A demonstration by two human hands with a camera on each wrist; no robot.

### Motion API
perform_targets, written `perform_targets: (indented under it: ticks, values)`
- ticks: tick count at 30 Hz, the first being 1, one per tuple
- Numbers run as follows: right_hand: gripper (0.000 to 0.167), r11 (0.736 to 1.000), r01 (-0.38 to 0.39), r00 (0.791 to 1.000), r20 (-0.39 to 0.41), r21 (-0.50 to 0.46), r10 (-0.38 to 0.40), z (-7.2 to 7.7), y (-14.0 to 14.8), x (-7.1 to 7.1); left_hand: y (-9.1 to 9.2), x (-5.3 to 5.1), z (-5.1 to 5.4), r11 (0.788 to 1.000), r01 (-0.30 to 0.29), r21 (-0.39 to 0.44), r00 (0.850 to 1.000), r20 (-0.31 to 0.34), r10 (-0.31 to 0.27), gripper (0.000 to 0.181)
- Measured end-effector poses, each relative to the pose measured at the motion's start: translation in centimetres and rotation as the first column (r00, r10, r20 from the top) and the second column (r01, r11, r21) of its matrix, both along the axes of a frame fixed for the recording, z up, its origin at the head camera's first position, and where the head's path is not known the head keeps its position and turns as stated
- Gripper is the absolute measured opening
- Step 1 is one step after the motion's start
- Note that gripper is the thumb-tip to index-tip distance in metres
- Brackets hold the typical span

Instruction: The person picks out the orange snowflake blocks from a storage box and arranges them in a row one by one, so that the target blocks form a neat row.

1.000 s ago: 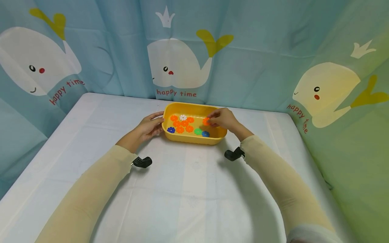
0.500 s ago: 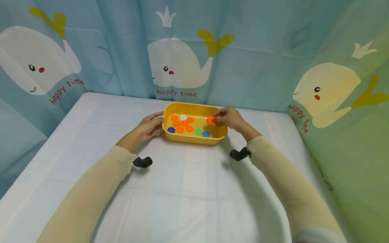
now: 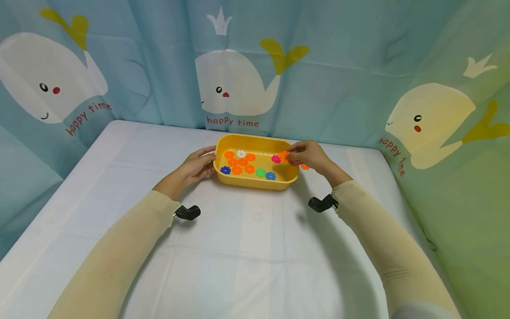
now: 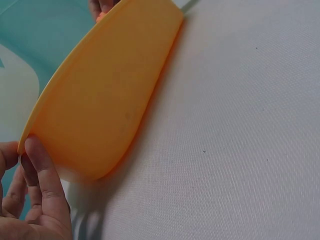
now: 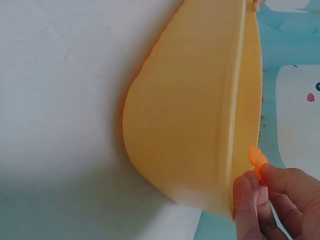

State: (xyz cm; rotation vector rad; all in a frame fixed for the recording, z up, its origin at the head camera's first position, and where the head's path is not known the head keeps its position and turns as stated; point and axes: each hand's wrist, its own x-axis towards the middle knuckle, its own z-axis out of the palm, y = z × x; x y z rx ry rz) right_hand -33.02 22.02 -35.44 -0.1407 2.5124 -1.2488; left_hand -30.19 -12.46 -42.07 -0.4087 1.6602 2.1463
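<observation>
- The left hand (image 3: pixel 198 166) grips the rim of the yellow tray (image 3: pixel 255 182) at its left end, the tray resting on the white table (image 3: pixel 247 248).
- The right hand (image 3: pixel 310 156) pinches an orange disc (image 5: pixel 257 158) by the tray's right end.
- Inside, a pink disc (image 3: pixel 276 159) lies near it.
- A second orange disc (image 3: pixel 304 167) shows below that hand; whether held, I cannot tell.

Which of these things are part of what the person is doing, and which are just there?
Likely part of the job:
- yellow tub, its end held by the left hand
- orange piece pinched by the right hand
- flower-shaped pieces inside
- loose orange piece outside

Apparently just there:
- whale-print curtain
- black wrist gadgets
</observation>
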Motion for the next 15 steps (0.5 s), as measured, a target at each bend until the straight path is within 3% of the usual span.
perform_targets:
  ticks: [15]
  values:
    - [0.04,1.0,-0.006,0.999,-0.032,-0.009,0.005,0.5,1.9,0.4,0.1,-0.1,0.0,1.0,-0.002,0.001,1.0,0.006,0.002,0.05]
